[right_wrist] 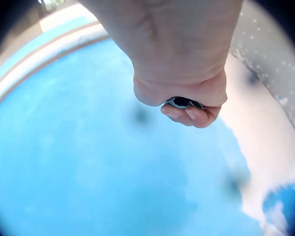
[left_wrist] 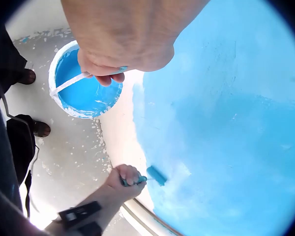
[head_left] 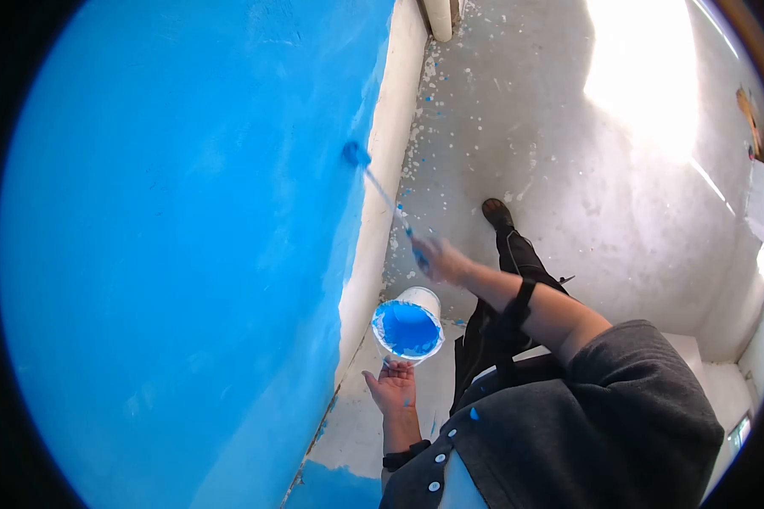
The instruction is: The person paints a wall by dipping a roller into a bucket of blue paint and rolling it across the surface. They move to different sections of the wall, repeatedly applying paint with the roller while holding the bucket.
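Note:
My right hand [head_left: 437, 259] grips the handle of a small paint roller [head_left: 356, 155], whose blue-coated head meets the blue wall [head_left: 187, 212] near the lower edge of the paint. In the right wrist view the fingers curl round the handle's dark, hollow-looking end, and the roller head is hidden. My left hand [head_left: 392, 390] holds a white bucket [head_left: 422, 295] by its wire handle [left_wrist: 69, 83], fingers hooked under it. Blue paint [left_wrist: 81, 98] lies inside, with smears round the bucket's rim.
An unpainted white strip [head_left: 382, 161] runs along the foot of the wall. Paint spots dot the grey floor [head_left: 535, 110]. A dark-shod foot [head_left: 497, 212] stands beside the bucket, and a thin cable [left_wrist: 35, 157] hangs by the legs. A pale pipe [head_left: 438, 19] rises at the wall's far end.

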Demonstrator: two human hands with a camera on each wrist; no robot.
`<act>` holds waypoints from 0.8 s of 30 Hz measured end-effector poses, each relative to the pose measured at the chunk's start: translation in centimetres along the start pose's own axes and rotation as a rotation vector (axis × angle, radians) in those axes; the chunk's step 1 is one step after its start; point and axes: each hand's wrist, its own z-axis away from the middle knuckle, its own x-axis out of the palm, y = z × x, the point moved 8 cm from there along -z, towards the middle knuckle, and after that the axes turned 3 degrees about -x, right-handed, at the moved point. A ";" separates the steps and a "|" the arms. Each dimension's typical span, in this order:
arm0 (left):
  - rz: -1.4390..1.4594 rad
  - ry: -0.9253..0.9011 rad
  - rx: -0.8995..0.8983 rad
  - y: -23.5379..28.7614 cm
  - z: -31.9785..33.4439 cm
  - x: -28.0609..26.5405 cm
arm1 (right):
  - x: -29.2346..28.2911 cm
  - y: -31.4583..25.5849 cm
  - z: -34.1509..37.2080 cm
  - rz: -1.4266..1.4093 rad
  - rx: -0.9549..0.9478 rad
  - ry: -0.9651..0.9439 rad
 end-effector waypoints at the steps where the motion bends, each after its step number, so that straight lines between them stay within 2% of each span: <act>1: 0.018 0.016 -0.011 -0.1 0.2 -0.1 | -1.9 -2.3 -1.8 0.248 -0.223 0.064; 2: 0.033 0.028 -0.021 -0.1 0.3 0.2 | -3.9 -4.0 -4.6 0.233 -0.153 0.080; 3: 0.034 0.027 -0.020 -0.1 0.1 0.4 | -6.2 -6.2 -7.5 0.075 -0.059 0.121; 4: 0.016 0.032 -0.011 -0.2 0.3 0.2 | -7.6 -7.9 -9.4 -0.267 0.084 0.180; 6: -0.006 0.043 -0.004 -0.1 0.8 0.5 | -9.7 -10.3 -14.3 -0.466 0.070 0.131; 9: 0.004 0.056 0.000 -0.2 1.6 1.1 | -8.4 -9.8 -12.9 -0.416 0.085 0.185; 10: 0.013 0.072 -0.002 -0.2 1.5 1.1 | -6.8 -9.9 -9.7 -0.178 0.071 0.218; 11: 0.021 0.087 -0.003 -0.3 1.3 0.9 | -4.8 -7.1 -8.2 -0.197 0.080 0.166; 13: 0.020 0.080 -0.019 -0.2 1.2 1.0 | -0.6 -4.9 -2.1 0.025 0.114 0.041; 16: 0.012 0.046 -0.022 -0.1 0.5 0.5 | -0.9 -2.3 0.2 -0.083 0.195 0.028; 19: 0.010 0.028 -0.012 -0.4 0.3 -0.1 | -5.8 -6.8 -6.0 -0.107 0.092 0.090; 20: 0.004 0.039 -0.008 -0.3 0.2 -0.4 | -6.7 -8.5 -8.8 -0.281 0.080 0.092; 21: 0.007 0.048 -0.007 -0.3 0.3 -0.8 | -6.9 -9.4 -10.7 -0.459 0.073 0.096; 24: 0.041 -0.026 -0.049 -0.8 0.2 -0.3 | -5.6 -9.4 -12.0 -0.519 0.144 0.137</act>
